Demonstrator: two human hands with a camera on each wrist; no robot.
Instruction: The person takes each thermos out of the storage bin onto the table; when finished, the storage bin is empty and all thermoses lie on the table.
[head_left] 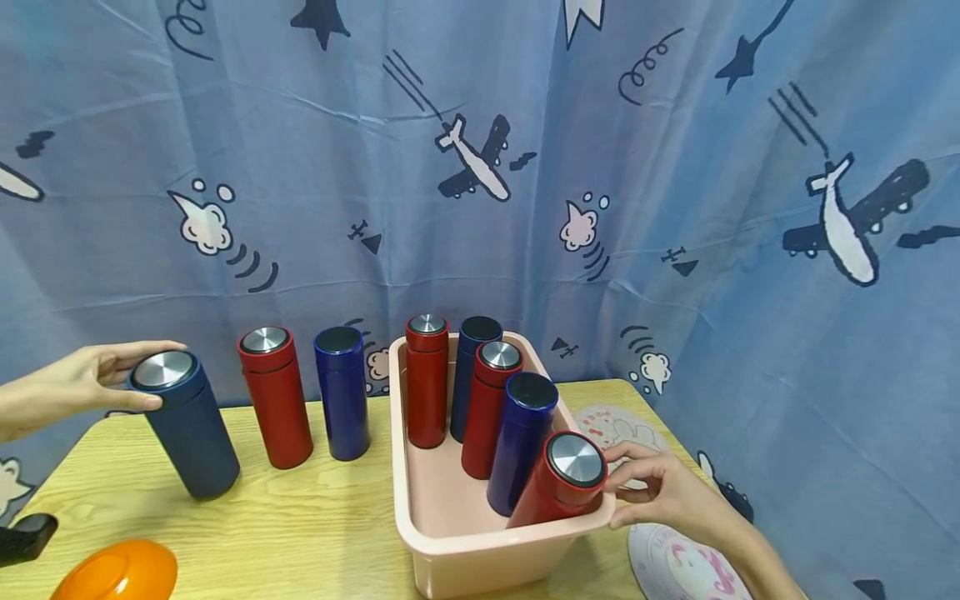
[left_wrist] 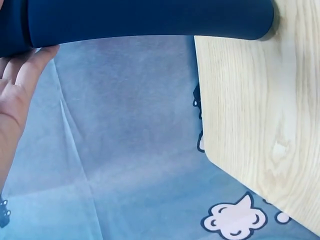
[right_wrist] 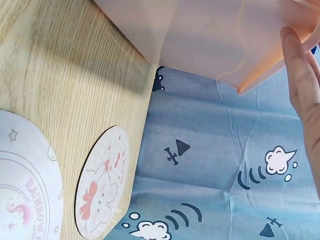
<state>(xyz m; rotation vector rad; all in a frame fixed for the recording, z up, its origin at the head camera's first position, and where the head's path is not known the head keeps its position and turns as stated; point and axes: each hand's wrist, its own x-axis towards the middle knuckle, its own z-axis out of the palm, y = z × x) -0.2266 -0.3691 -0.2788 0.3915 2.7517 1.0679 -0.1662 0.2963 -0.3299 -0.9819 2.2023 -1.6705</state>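
- From the head view we see our left hand (head_left: 71, 387) gripping the cap end of a dark blue flask (head_left: 187, 425), which stands tilted near the left edge of the desk (head_left: 300, 525).
- The left wrist view adds only the fingers (left_wrist: 22, 75) lying against that flask's body (left_wrist: 150, 17), its base resting on the desk's wood.
- Our right hand (head_left: 663, 492) curls round the steel-capped top of a red flask (head_left: 558, 487) that leans in the near right corner of the pink tub (head_left: 450, 558).
- The right wrist view hides that flask; it shows one finger (right_wrist: 300, 75) against the tub's outer wall (right_wrist: 210, 40), plus two round coasters (right_wrist: 102, 182) by the desk's right edge.
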